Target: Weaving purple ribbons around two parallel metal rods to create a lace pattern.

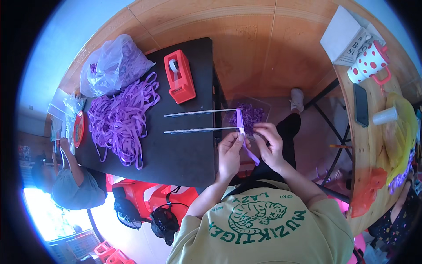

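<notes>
Your left hand (229,152) and right hand (270,143) met just past the dark bench (176,149) edge, both pinching a purple ribbon strip (241,125) that ran up over the ends of two thin metal rods (200,121) sticking out from the bench, its tail hanging between your hands. Beyond the rods stood a red tape dispenser (180,82), with a heap of loose purple ribbons (121,121) to its left and a clear bag (112,66) of more at the far corner.
</notes>
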### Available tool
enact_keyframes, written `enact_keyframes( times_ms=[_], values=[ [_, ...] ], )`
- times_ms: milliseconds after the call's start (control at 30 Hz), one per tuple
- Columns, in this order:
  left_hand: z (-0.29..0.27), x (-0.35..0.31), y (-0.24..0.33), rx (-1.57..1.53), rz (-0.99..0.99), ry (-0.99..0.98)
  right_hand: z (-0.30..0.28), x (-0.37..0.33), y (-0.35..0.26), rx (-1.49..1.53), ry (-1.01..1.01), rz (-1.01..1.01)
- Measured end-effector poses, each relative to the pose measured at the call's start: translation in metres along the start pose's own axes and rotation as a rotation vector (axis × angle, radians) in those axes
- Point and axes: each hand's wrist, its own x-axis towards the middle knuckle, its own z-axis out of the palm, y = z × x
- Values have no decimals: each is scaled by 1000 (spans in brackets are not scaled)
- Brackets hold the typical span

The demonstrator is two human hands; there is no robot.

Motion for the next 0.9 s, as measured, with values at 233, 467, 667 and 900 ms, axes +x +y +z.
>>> enact_keyframes(
  times_ms=[233,467,667,900],
  values=[
    [-2,-3,1,15,25,12,21,17,-7,796,-240,637],
    [-21,-8,-13,346,-20,-6,33,9,-10,805,-116,608],
    [-10,-14,-17,282,143,295,36,5,-8,781,-79,606],
    [7,-1,3,335,232,238,31,-2,-18,741,-160,683]
  ],
)
